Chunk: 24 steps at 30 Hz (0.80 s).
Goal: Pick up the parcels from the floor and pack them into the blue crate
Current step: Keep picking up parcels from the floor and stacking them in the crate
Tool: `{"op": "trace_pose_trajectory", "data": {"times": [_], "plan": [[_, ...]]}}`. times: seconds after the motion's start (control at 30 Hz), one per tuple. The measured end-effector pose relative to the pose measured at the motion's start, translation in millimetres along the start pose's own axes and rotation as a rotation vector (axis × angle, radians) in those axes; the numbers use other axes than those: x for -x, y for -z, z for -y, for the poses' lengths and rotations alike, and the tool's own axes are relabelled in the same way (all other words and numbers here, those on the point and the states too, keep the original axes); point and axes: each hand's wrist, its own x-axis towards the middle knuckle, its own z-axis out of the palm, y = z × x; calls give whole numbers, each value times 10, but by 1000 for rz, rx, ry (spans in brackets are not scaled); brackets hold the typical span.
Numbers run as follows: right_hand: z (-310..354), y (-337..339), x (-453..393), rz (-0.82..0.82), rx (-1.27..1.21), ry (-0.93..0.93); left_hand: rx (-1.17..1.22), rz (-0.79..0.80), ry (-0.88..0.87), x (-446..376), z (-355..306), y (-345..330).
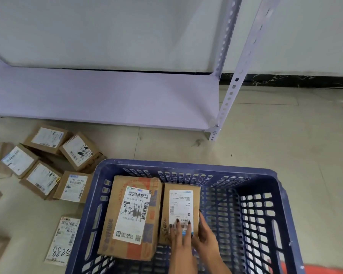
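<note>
Beige floor tiles carry the blue crate (99, 186); inside, both hands, left hand (181, 242) and right hand (205, 234), grip the small parcel (181, 206), long axis toward the far wall, touching the EMS parcel (131, 214).

two labelled parcels (131, 216) in blue crate (265, 214)

- Soft, even indoor light fills my view; I cannot tell its source.
- My hands cast only a faint shadow inside the blue crate (186, 167).
- The wide lens bends the shelf post (229, 91) and the crate's rim outward near the edges.
- The picture is a little soft; small print on the parcel labels (134, 212) is hard to read.
- The white wall (107, 26) looks pale and washed out, without harsh glare.
</note>
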Motion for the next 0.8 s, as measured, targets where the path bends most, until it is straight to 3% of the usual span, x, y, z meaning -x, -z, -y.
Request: {"op": "trace_pose_trajectory", "data": {"times": [0.1, 0.17, 0.23, 0.3, 0.4, 0.53, 0.8], "plan": [[41, -22, -115, 9, 137, -16, -54, -62, 28, -165, -17, 94], [96, -50, -176, 25, 275, -73, 39, 147, 81, -204, -43, 121], [190, -84, -217, 59, 369, -163, 96, 201, 136, -294, 26, -5], [330, -116, -195, 85, 502, -220, 166, 362, 162, -317, 28, 106], [587, -140, -14, 82, 656, -232, 330, 343, 169, -294, 94, 436], [1121, -170, 576, 95, 665, -120, 477, 208, 146, -17, 181, 1168], [2468, -419, 2276, 226, 634, -34, 637, 174, 255, 1275, -11, 3059]]}}
